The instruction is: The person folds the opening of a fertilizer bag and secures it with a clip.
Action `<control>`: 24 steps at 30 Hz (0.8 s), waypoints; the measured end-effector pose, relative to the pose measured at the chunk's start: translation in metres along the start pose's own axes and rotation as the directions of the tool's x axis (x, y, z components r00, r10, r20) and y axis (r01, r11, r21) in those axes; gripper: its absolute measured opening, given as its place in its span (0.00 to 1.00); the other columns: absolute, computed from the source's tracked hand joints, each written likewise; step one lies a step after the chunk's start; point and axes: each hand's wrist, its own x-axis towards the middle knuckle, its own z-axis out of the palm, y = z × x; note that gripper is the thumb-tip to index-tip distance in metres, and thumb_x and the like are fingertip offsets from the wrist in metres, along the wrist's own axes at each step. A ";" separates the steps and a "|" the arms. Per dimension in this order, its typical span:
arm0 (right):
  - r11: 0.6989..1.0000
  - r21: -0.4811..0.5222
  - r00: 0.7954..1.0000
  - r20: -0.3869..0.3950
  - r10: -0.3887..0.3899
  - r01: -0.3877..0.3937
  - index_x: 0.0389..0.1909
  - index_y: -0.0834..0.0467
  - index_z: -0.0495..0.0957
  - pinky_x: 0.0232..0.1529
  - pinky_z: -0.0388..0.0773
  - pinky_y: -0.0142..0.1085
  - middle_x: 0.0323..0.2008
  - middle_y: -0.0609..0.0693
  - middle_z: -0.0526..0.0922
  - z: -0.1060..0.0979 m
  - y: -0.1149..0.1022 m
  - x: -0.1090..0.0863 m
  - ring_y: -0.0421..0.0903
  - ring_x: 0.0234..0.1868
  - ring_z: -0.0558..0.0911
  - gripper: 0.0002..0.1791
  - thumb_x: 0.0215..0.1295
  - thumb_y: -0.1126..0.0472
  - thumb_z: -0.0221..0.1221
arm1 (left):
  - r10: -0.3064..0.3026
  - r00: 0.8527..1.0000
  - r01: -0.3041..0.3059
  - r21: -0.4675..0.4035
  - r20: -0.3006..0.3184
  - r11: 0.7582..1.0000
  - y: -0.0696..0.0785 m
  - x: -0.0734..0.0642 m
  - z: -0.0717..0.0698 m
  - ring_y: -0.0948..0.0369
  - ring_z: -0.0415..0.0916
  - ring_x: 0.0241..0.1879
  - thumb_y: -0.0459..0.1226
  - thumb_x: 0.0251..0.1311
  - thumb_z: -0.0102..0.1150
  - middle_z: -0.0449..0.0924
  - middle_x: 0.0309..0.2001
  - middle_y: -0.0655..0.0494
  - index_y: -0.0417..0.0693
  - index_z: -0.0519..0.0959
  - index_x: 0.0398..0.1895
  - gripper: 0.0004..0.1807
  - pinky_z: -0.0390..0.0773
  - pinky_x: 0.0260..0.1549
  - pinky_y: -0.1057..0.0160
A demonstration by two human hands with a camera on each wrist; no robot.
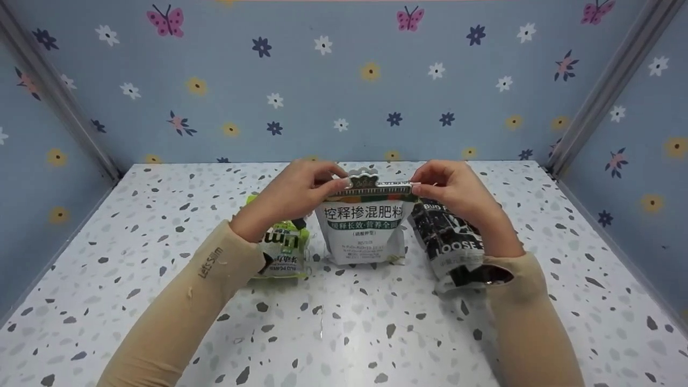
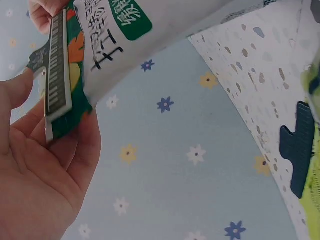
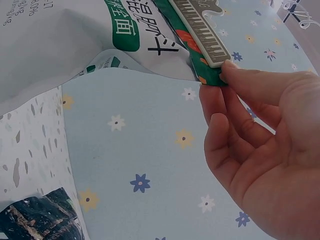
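Fertilizer bag point(image 1: 365, 236) (contents hidden), clip point(image 1: 384, 190) atop

Blue flowered walls point(image 1: 301, 75), grey corner posts point(image 1: 614, 80), speckled white tabletop point(image 1: 344, 344) below.

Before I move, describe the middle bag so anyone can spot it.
On the speckled table, look between the green bag and the black bag. There is the white bag, green-banded across its front; unlike its neighbours, it is held at the top by the left hand and right hand.

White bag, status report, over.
Left hand, right hand pinching white bag by clipped top. Bag upright. Green bag left, black bag right; nothing visibly blocking.
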 end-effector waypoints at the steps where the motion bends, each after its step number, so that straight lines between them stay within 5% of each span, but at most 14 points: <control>1: 1.000 0.000 1.000 0.000 0.001 -0.001 0.42 0.62 0.82 0.41 0.81 0.36 0.37 0.55 0.85 0.000 0.000 0.000 0.52 0.39 0.83 0.08 0.64 0.66 0.66 | -0.012 1.000 0.011 -0.007 -0.012 1.000 -0.003 -0.003 -0.001 0.59 0.80 0.45 0.54 0.73 0.51 0.83 0.45 0.57 0.53 0.81 0.55 0.20 0.78 0.47 0.52; 12: 1.000 -0.009 1.000 -0.011 0.015 -0.016 0.42 0.62 0.80 0.39 0.79 0.35 0.37 0.54 0.84 0.005 0.001 0.001 0.48 0.37 0.82 0.08 0.66 0.64 0.65 | -0.111 0.991 0.097 -0.177 -0.073 0.979 -0.039 -0.027 0.005 0.58 0.81 0.46 0.50 0.71 0.57 0.84 0.45 0.55 0.49 0.80 0.57 0.20 0.77 0.50 0.51; 19: 1.000 0.015 0.999 -0.036 0.014 -0.014 0.43 0.63 0.82 0.40 0.79 0.38 0.37 0.54 0.84 0.007 0.004 0.003 0.47 0.36 0.81 0.09 0.66 0.64 0.65 | -0.132 0.986 0.104 -0.248 -0.099 0.963 -0.047 -0.028 0.020 0.58 0.75 0.27 0.45 0.70 0.59 0.85 0.35 0.54 0.46 0.84 0.41 0.12 0.72 0.28 0.58; 24: 0.998 0.040 0.999 0.011 0.046 -0.046 0.46 0.64 0.81 0.41 0.80 0.37 0.38 0.55 0.85 0.010 0.011 0.005 0.46 0.37 0.82 0.13 0.63 0.64 0.68 | -0.137 0.988 0.110 -0.301 -0.071 0.947 -0.052 -0.027 0.024 0.60 0.80 0.32 0.41 0.68 0.62 0.87 0.41 0.55 0.50 0.86 0.51 0.12 0.75 0.32 0.60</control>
